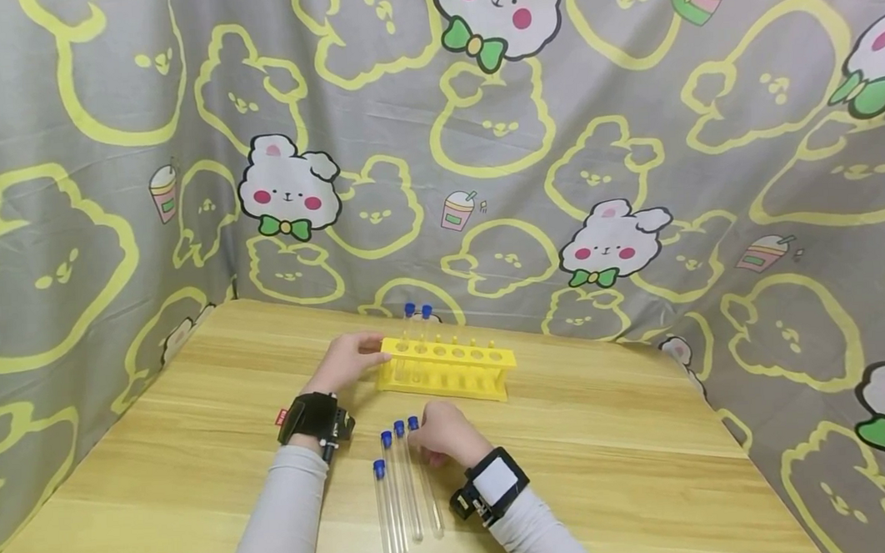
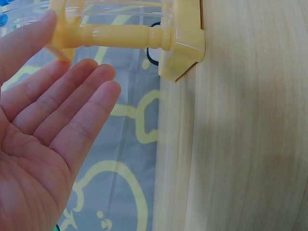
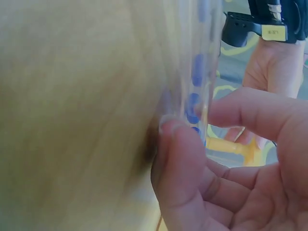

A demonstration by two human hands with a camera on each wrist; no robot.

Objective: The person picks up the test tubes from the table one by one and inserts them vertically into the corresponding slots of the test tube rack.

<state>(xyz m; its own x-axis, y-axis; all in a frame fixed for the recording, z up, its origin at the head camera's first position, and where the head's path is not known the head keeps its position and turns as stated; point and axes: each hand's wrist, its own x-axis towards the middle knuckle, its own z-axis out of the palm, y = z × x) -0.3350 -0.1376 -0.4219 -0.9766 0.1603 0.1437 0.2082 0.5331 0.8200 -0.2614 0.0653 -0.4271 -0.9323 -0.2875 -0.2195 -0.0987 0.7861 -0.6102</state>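
Yellow rack [image 1: 446, 368] beside left hand [image 1: 348, 361] | right hand [image 1: 443, 433] pinching tube [image 1: 423, 470]

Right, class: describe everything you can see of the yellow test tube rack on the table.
The yellow test tube rack looks like glossy plastic: a long top bar with a row of round holes, turned posts and a base bar with chunky feet. It stands upright on the wooden table, near the back edge. Two clear tubes with blue caps stand at its left end. The left hand, fingers straight, rests against that left end. The right hand is apart from it.
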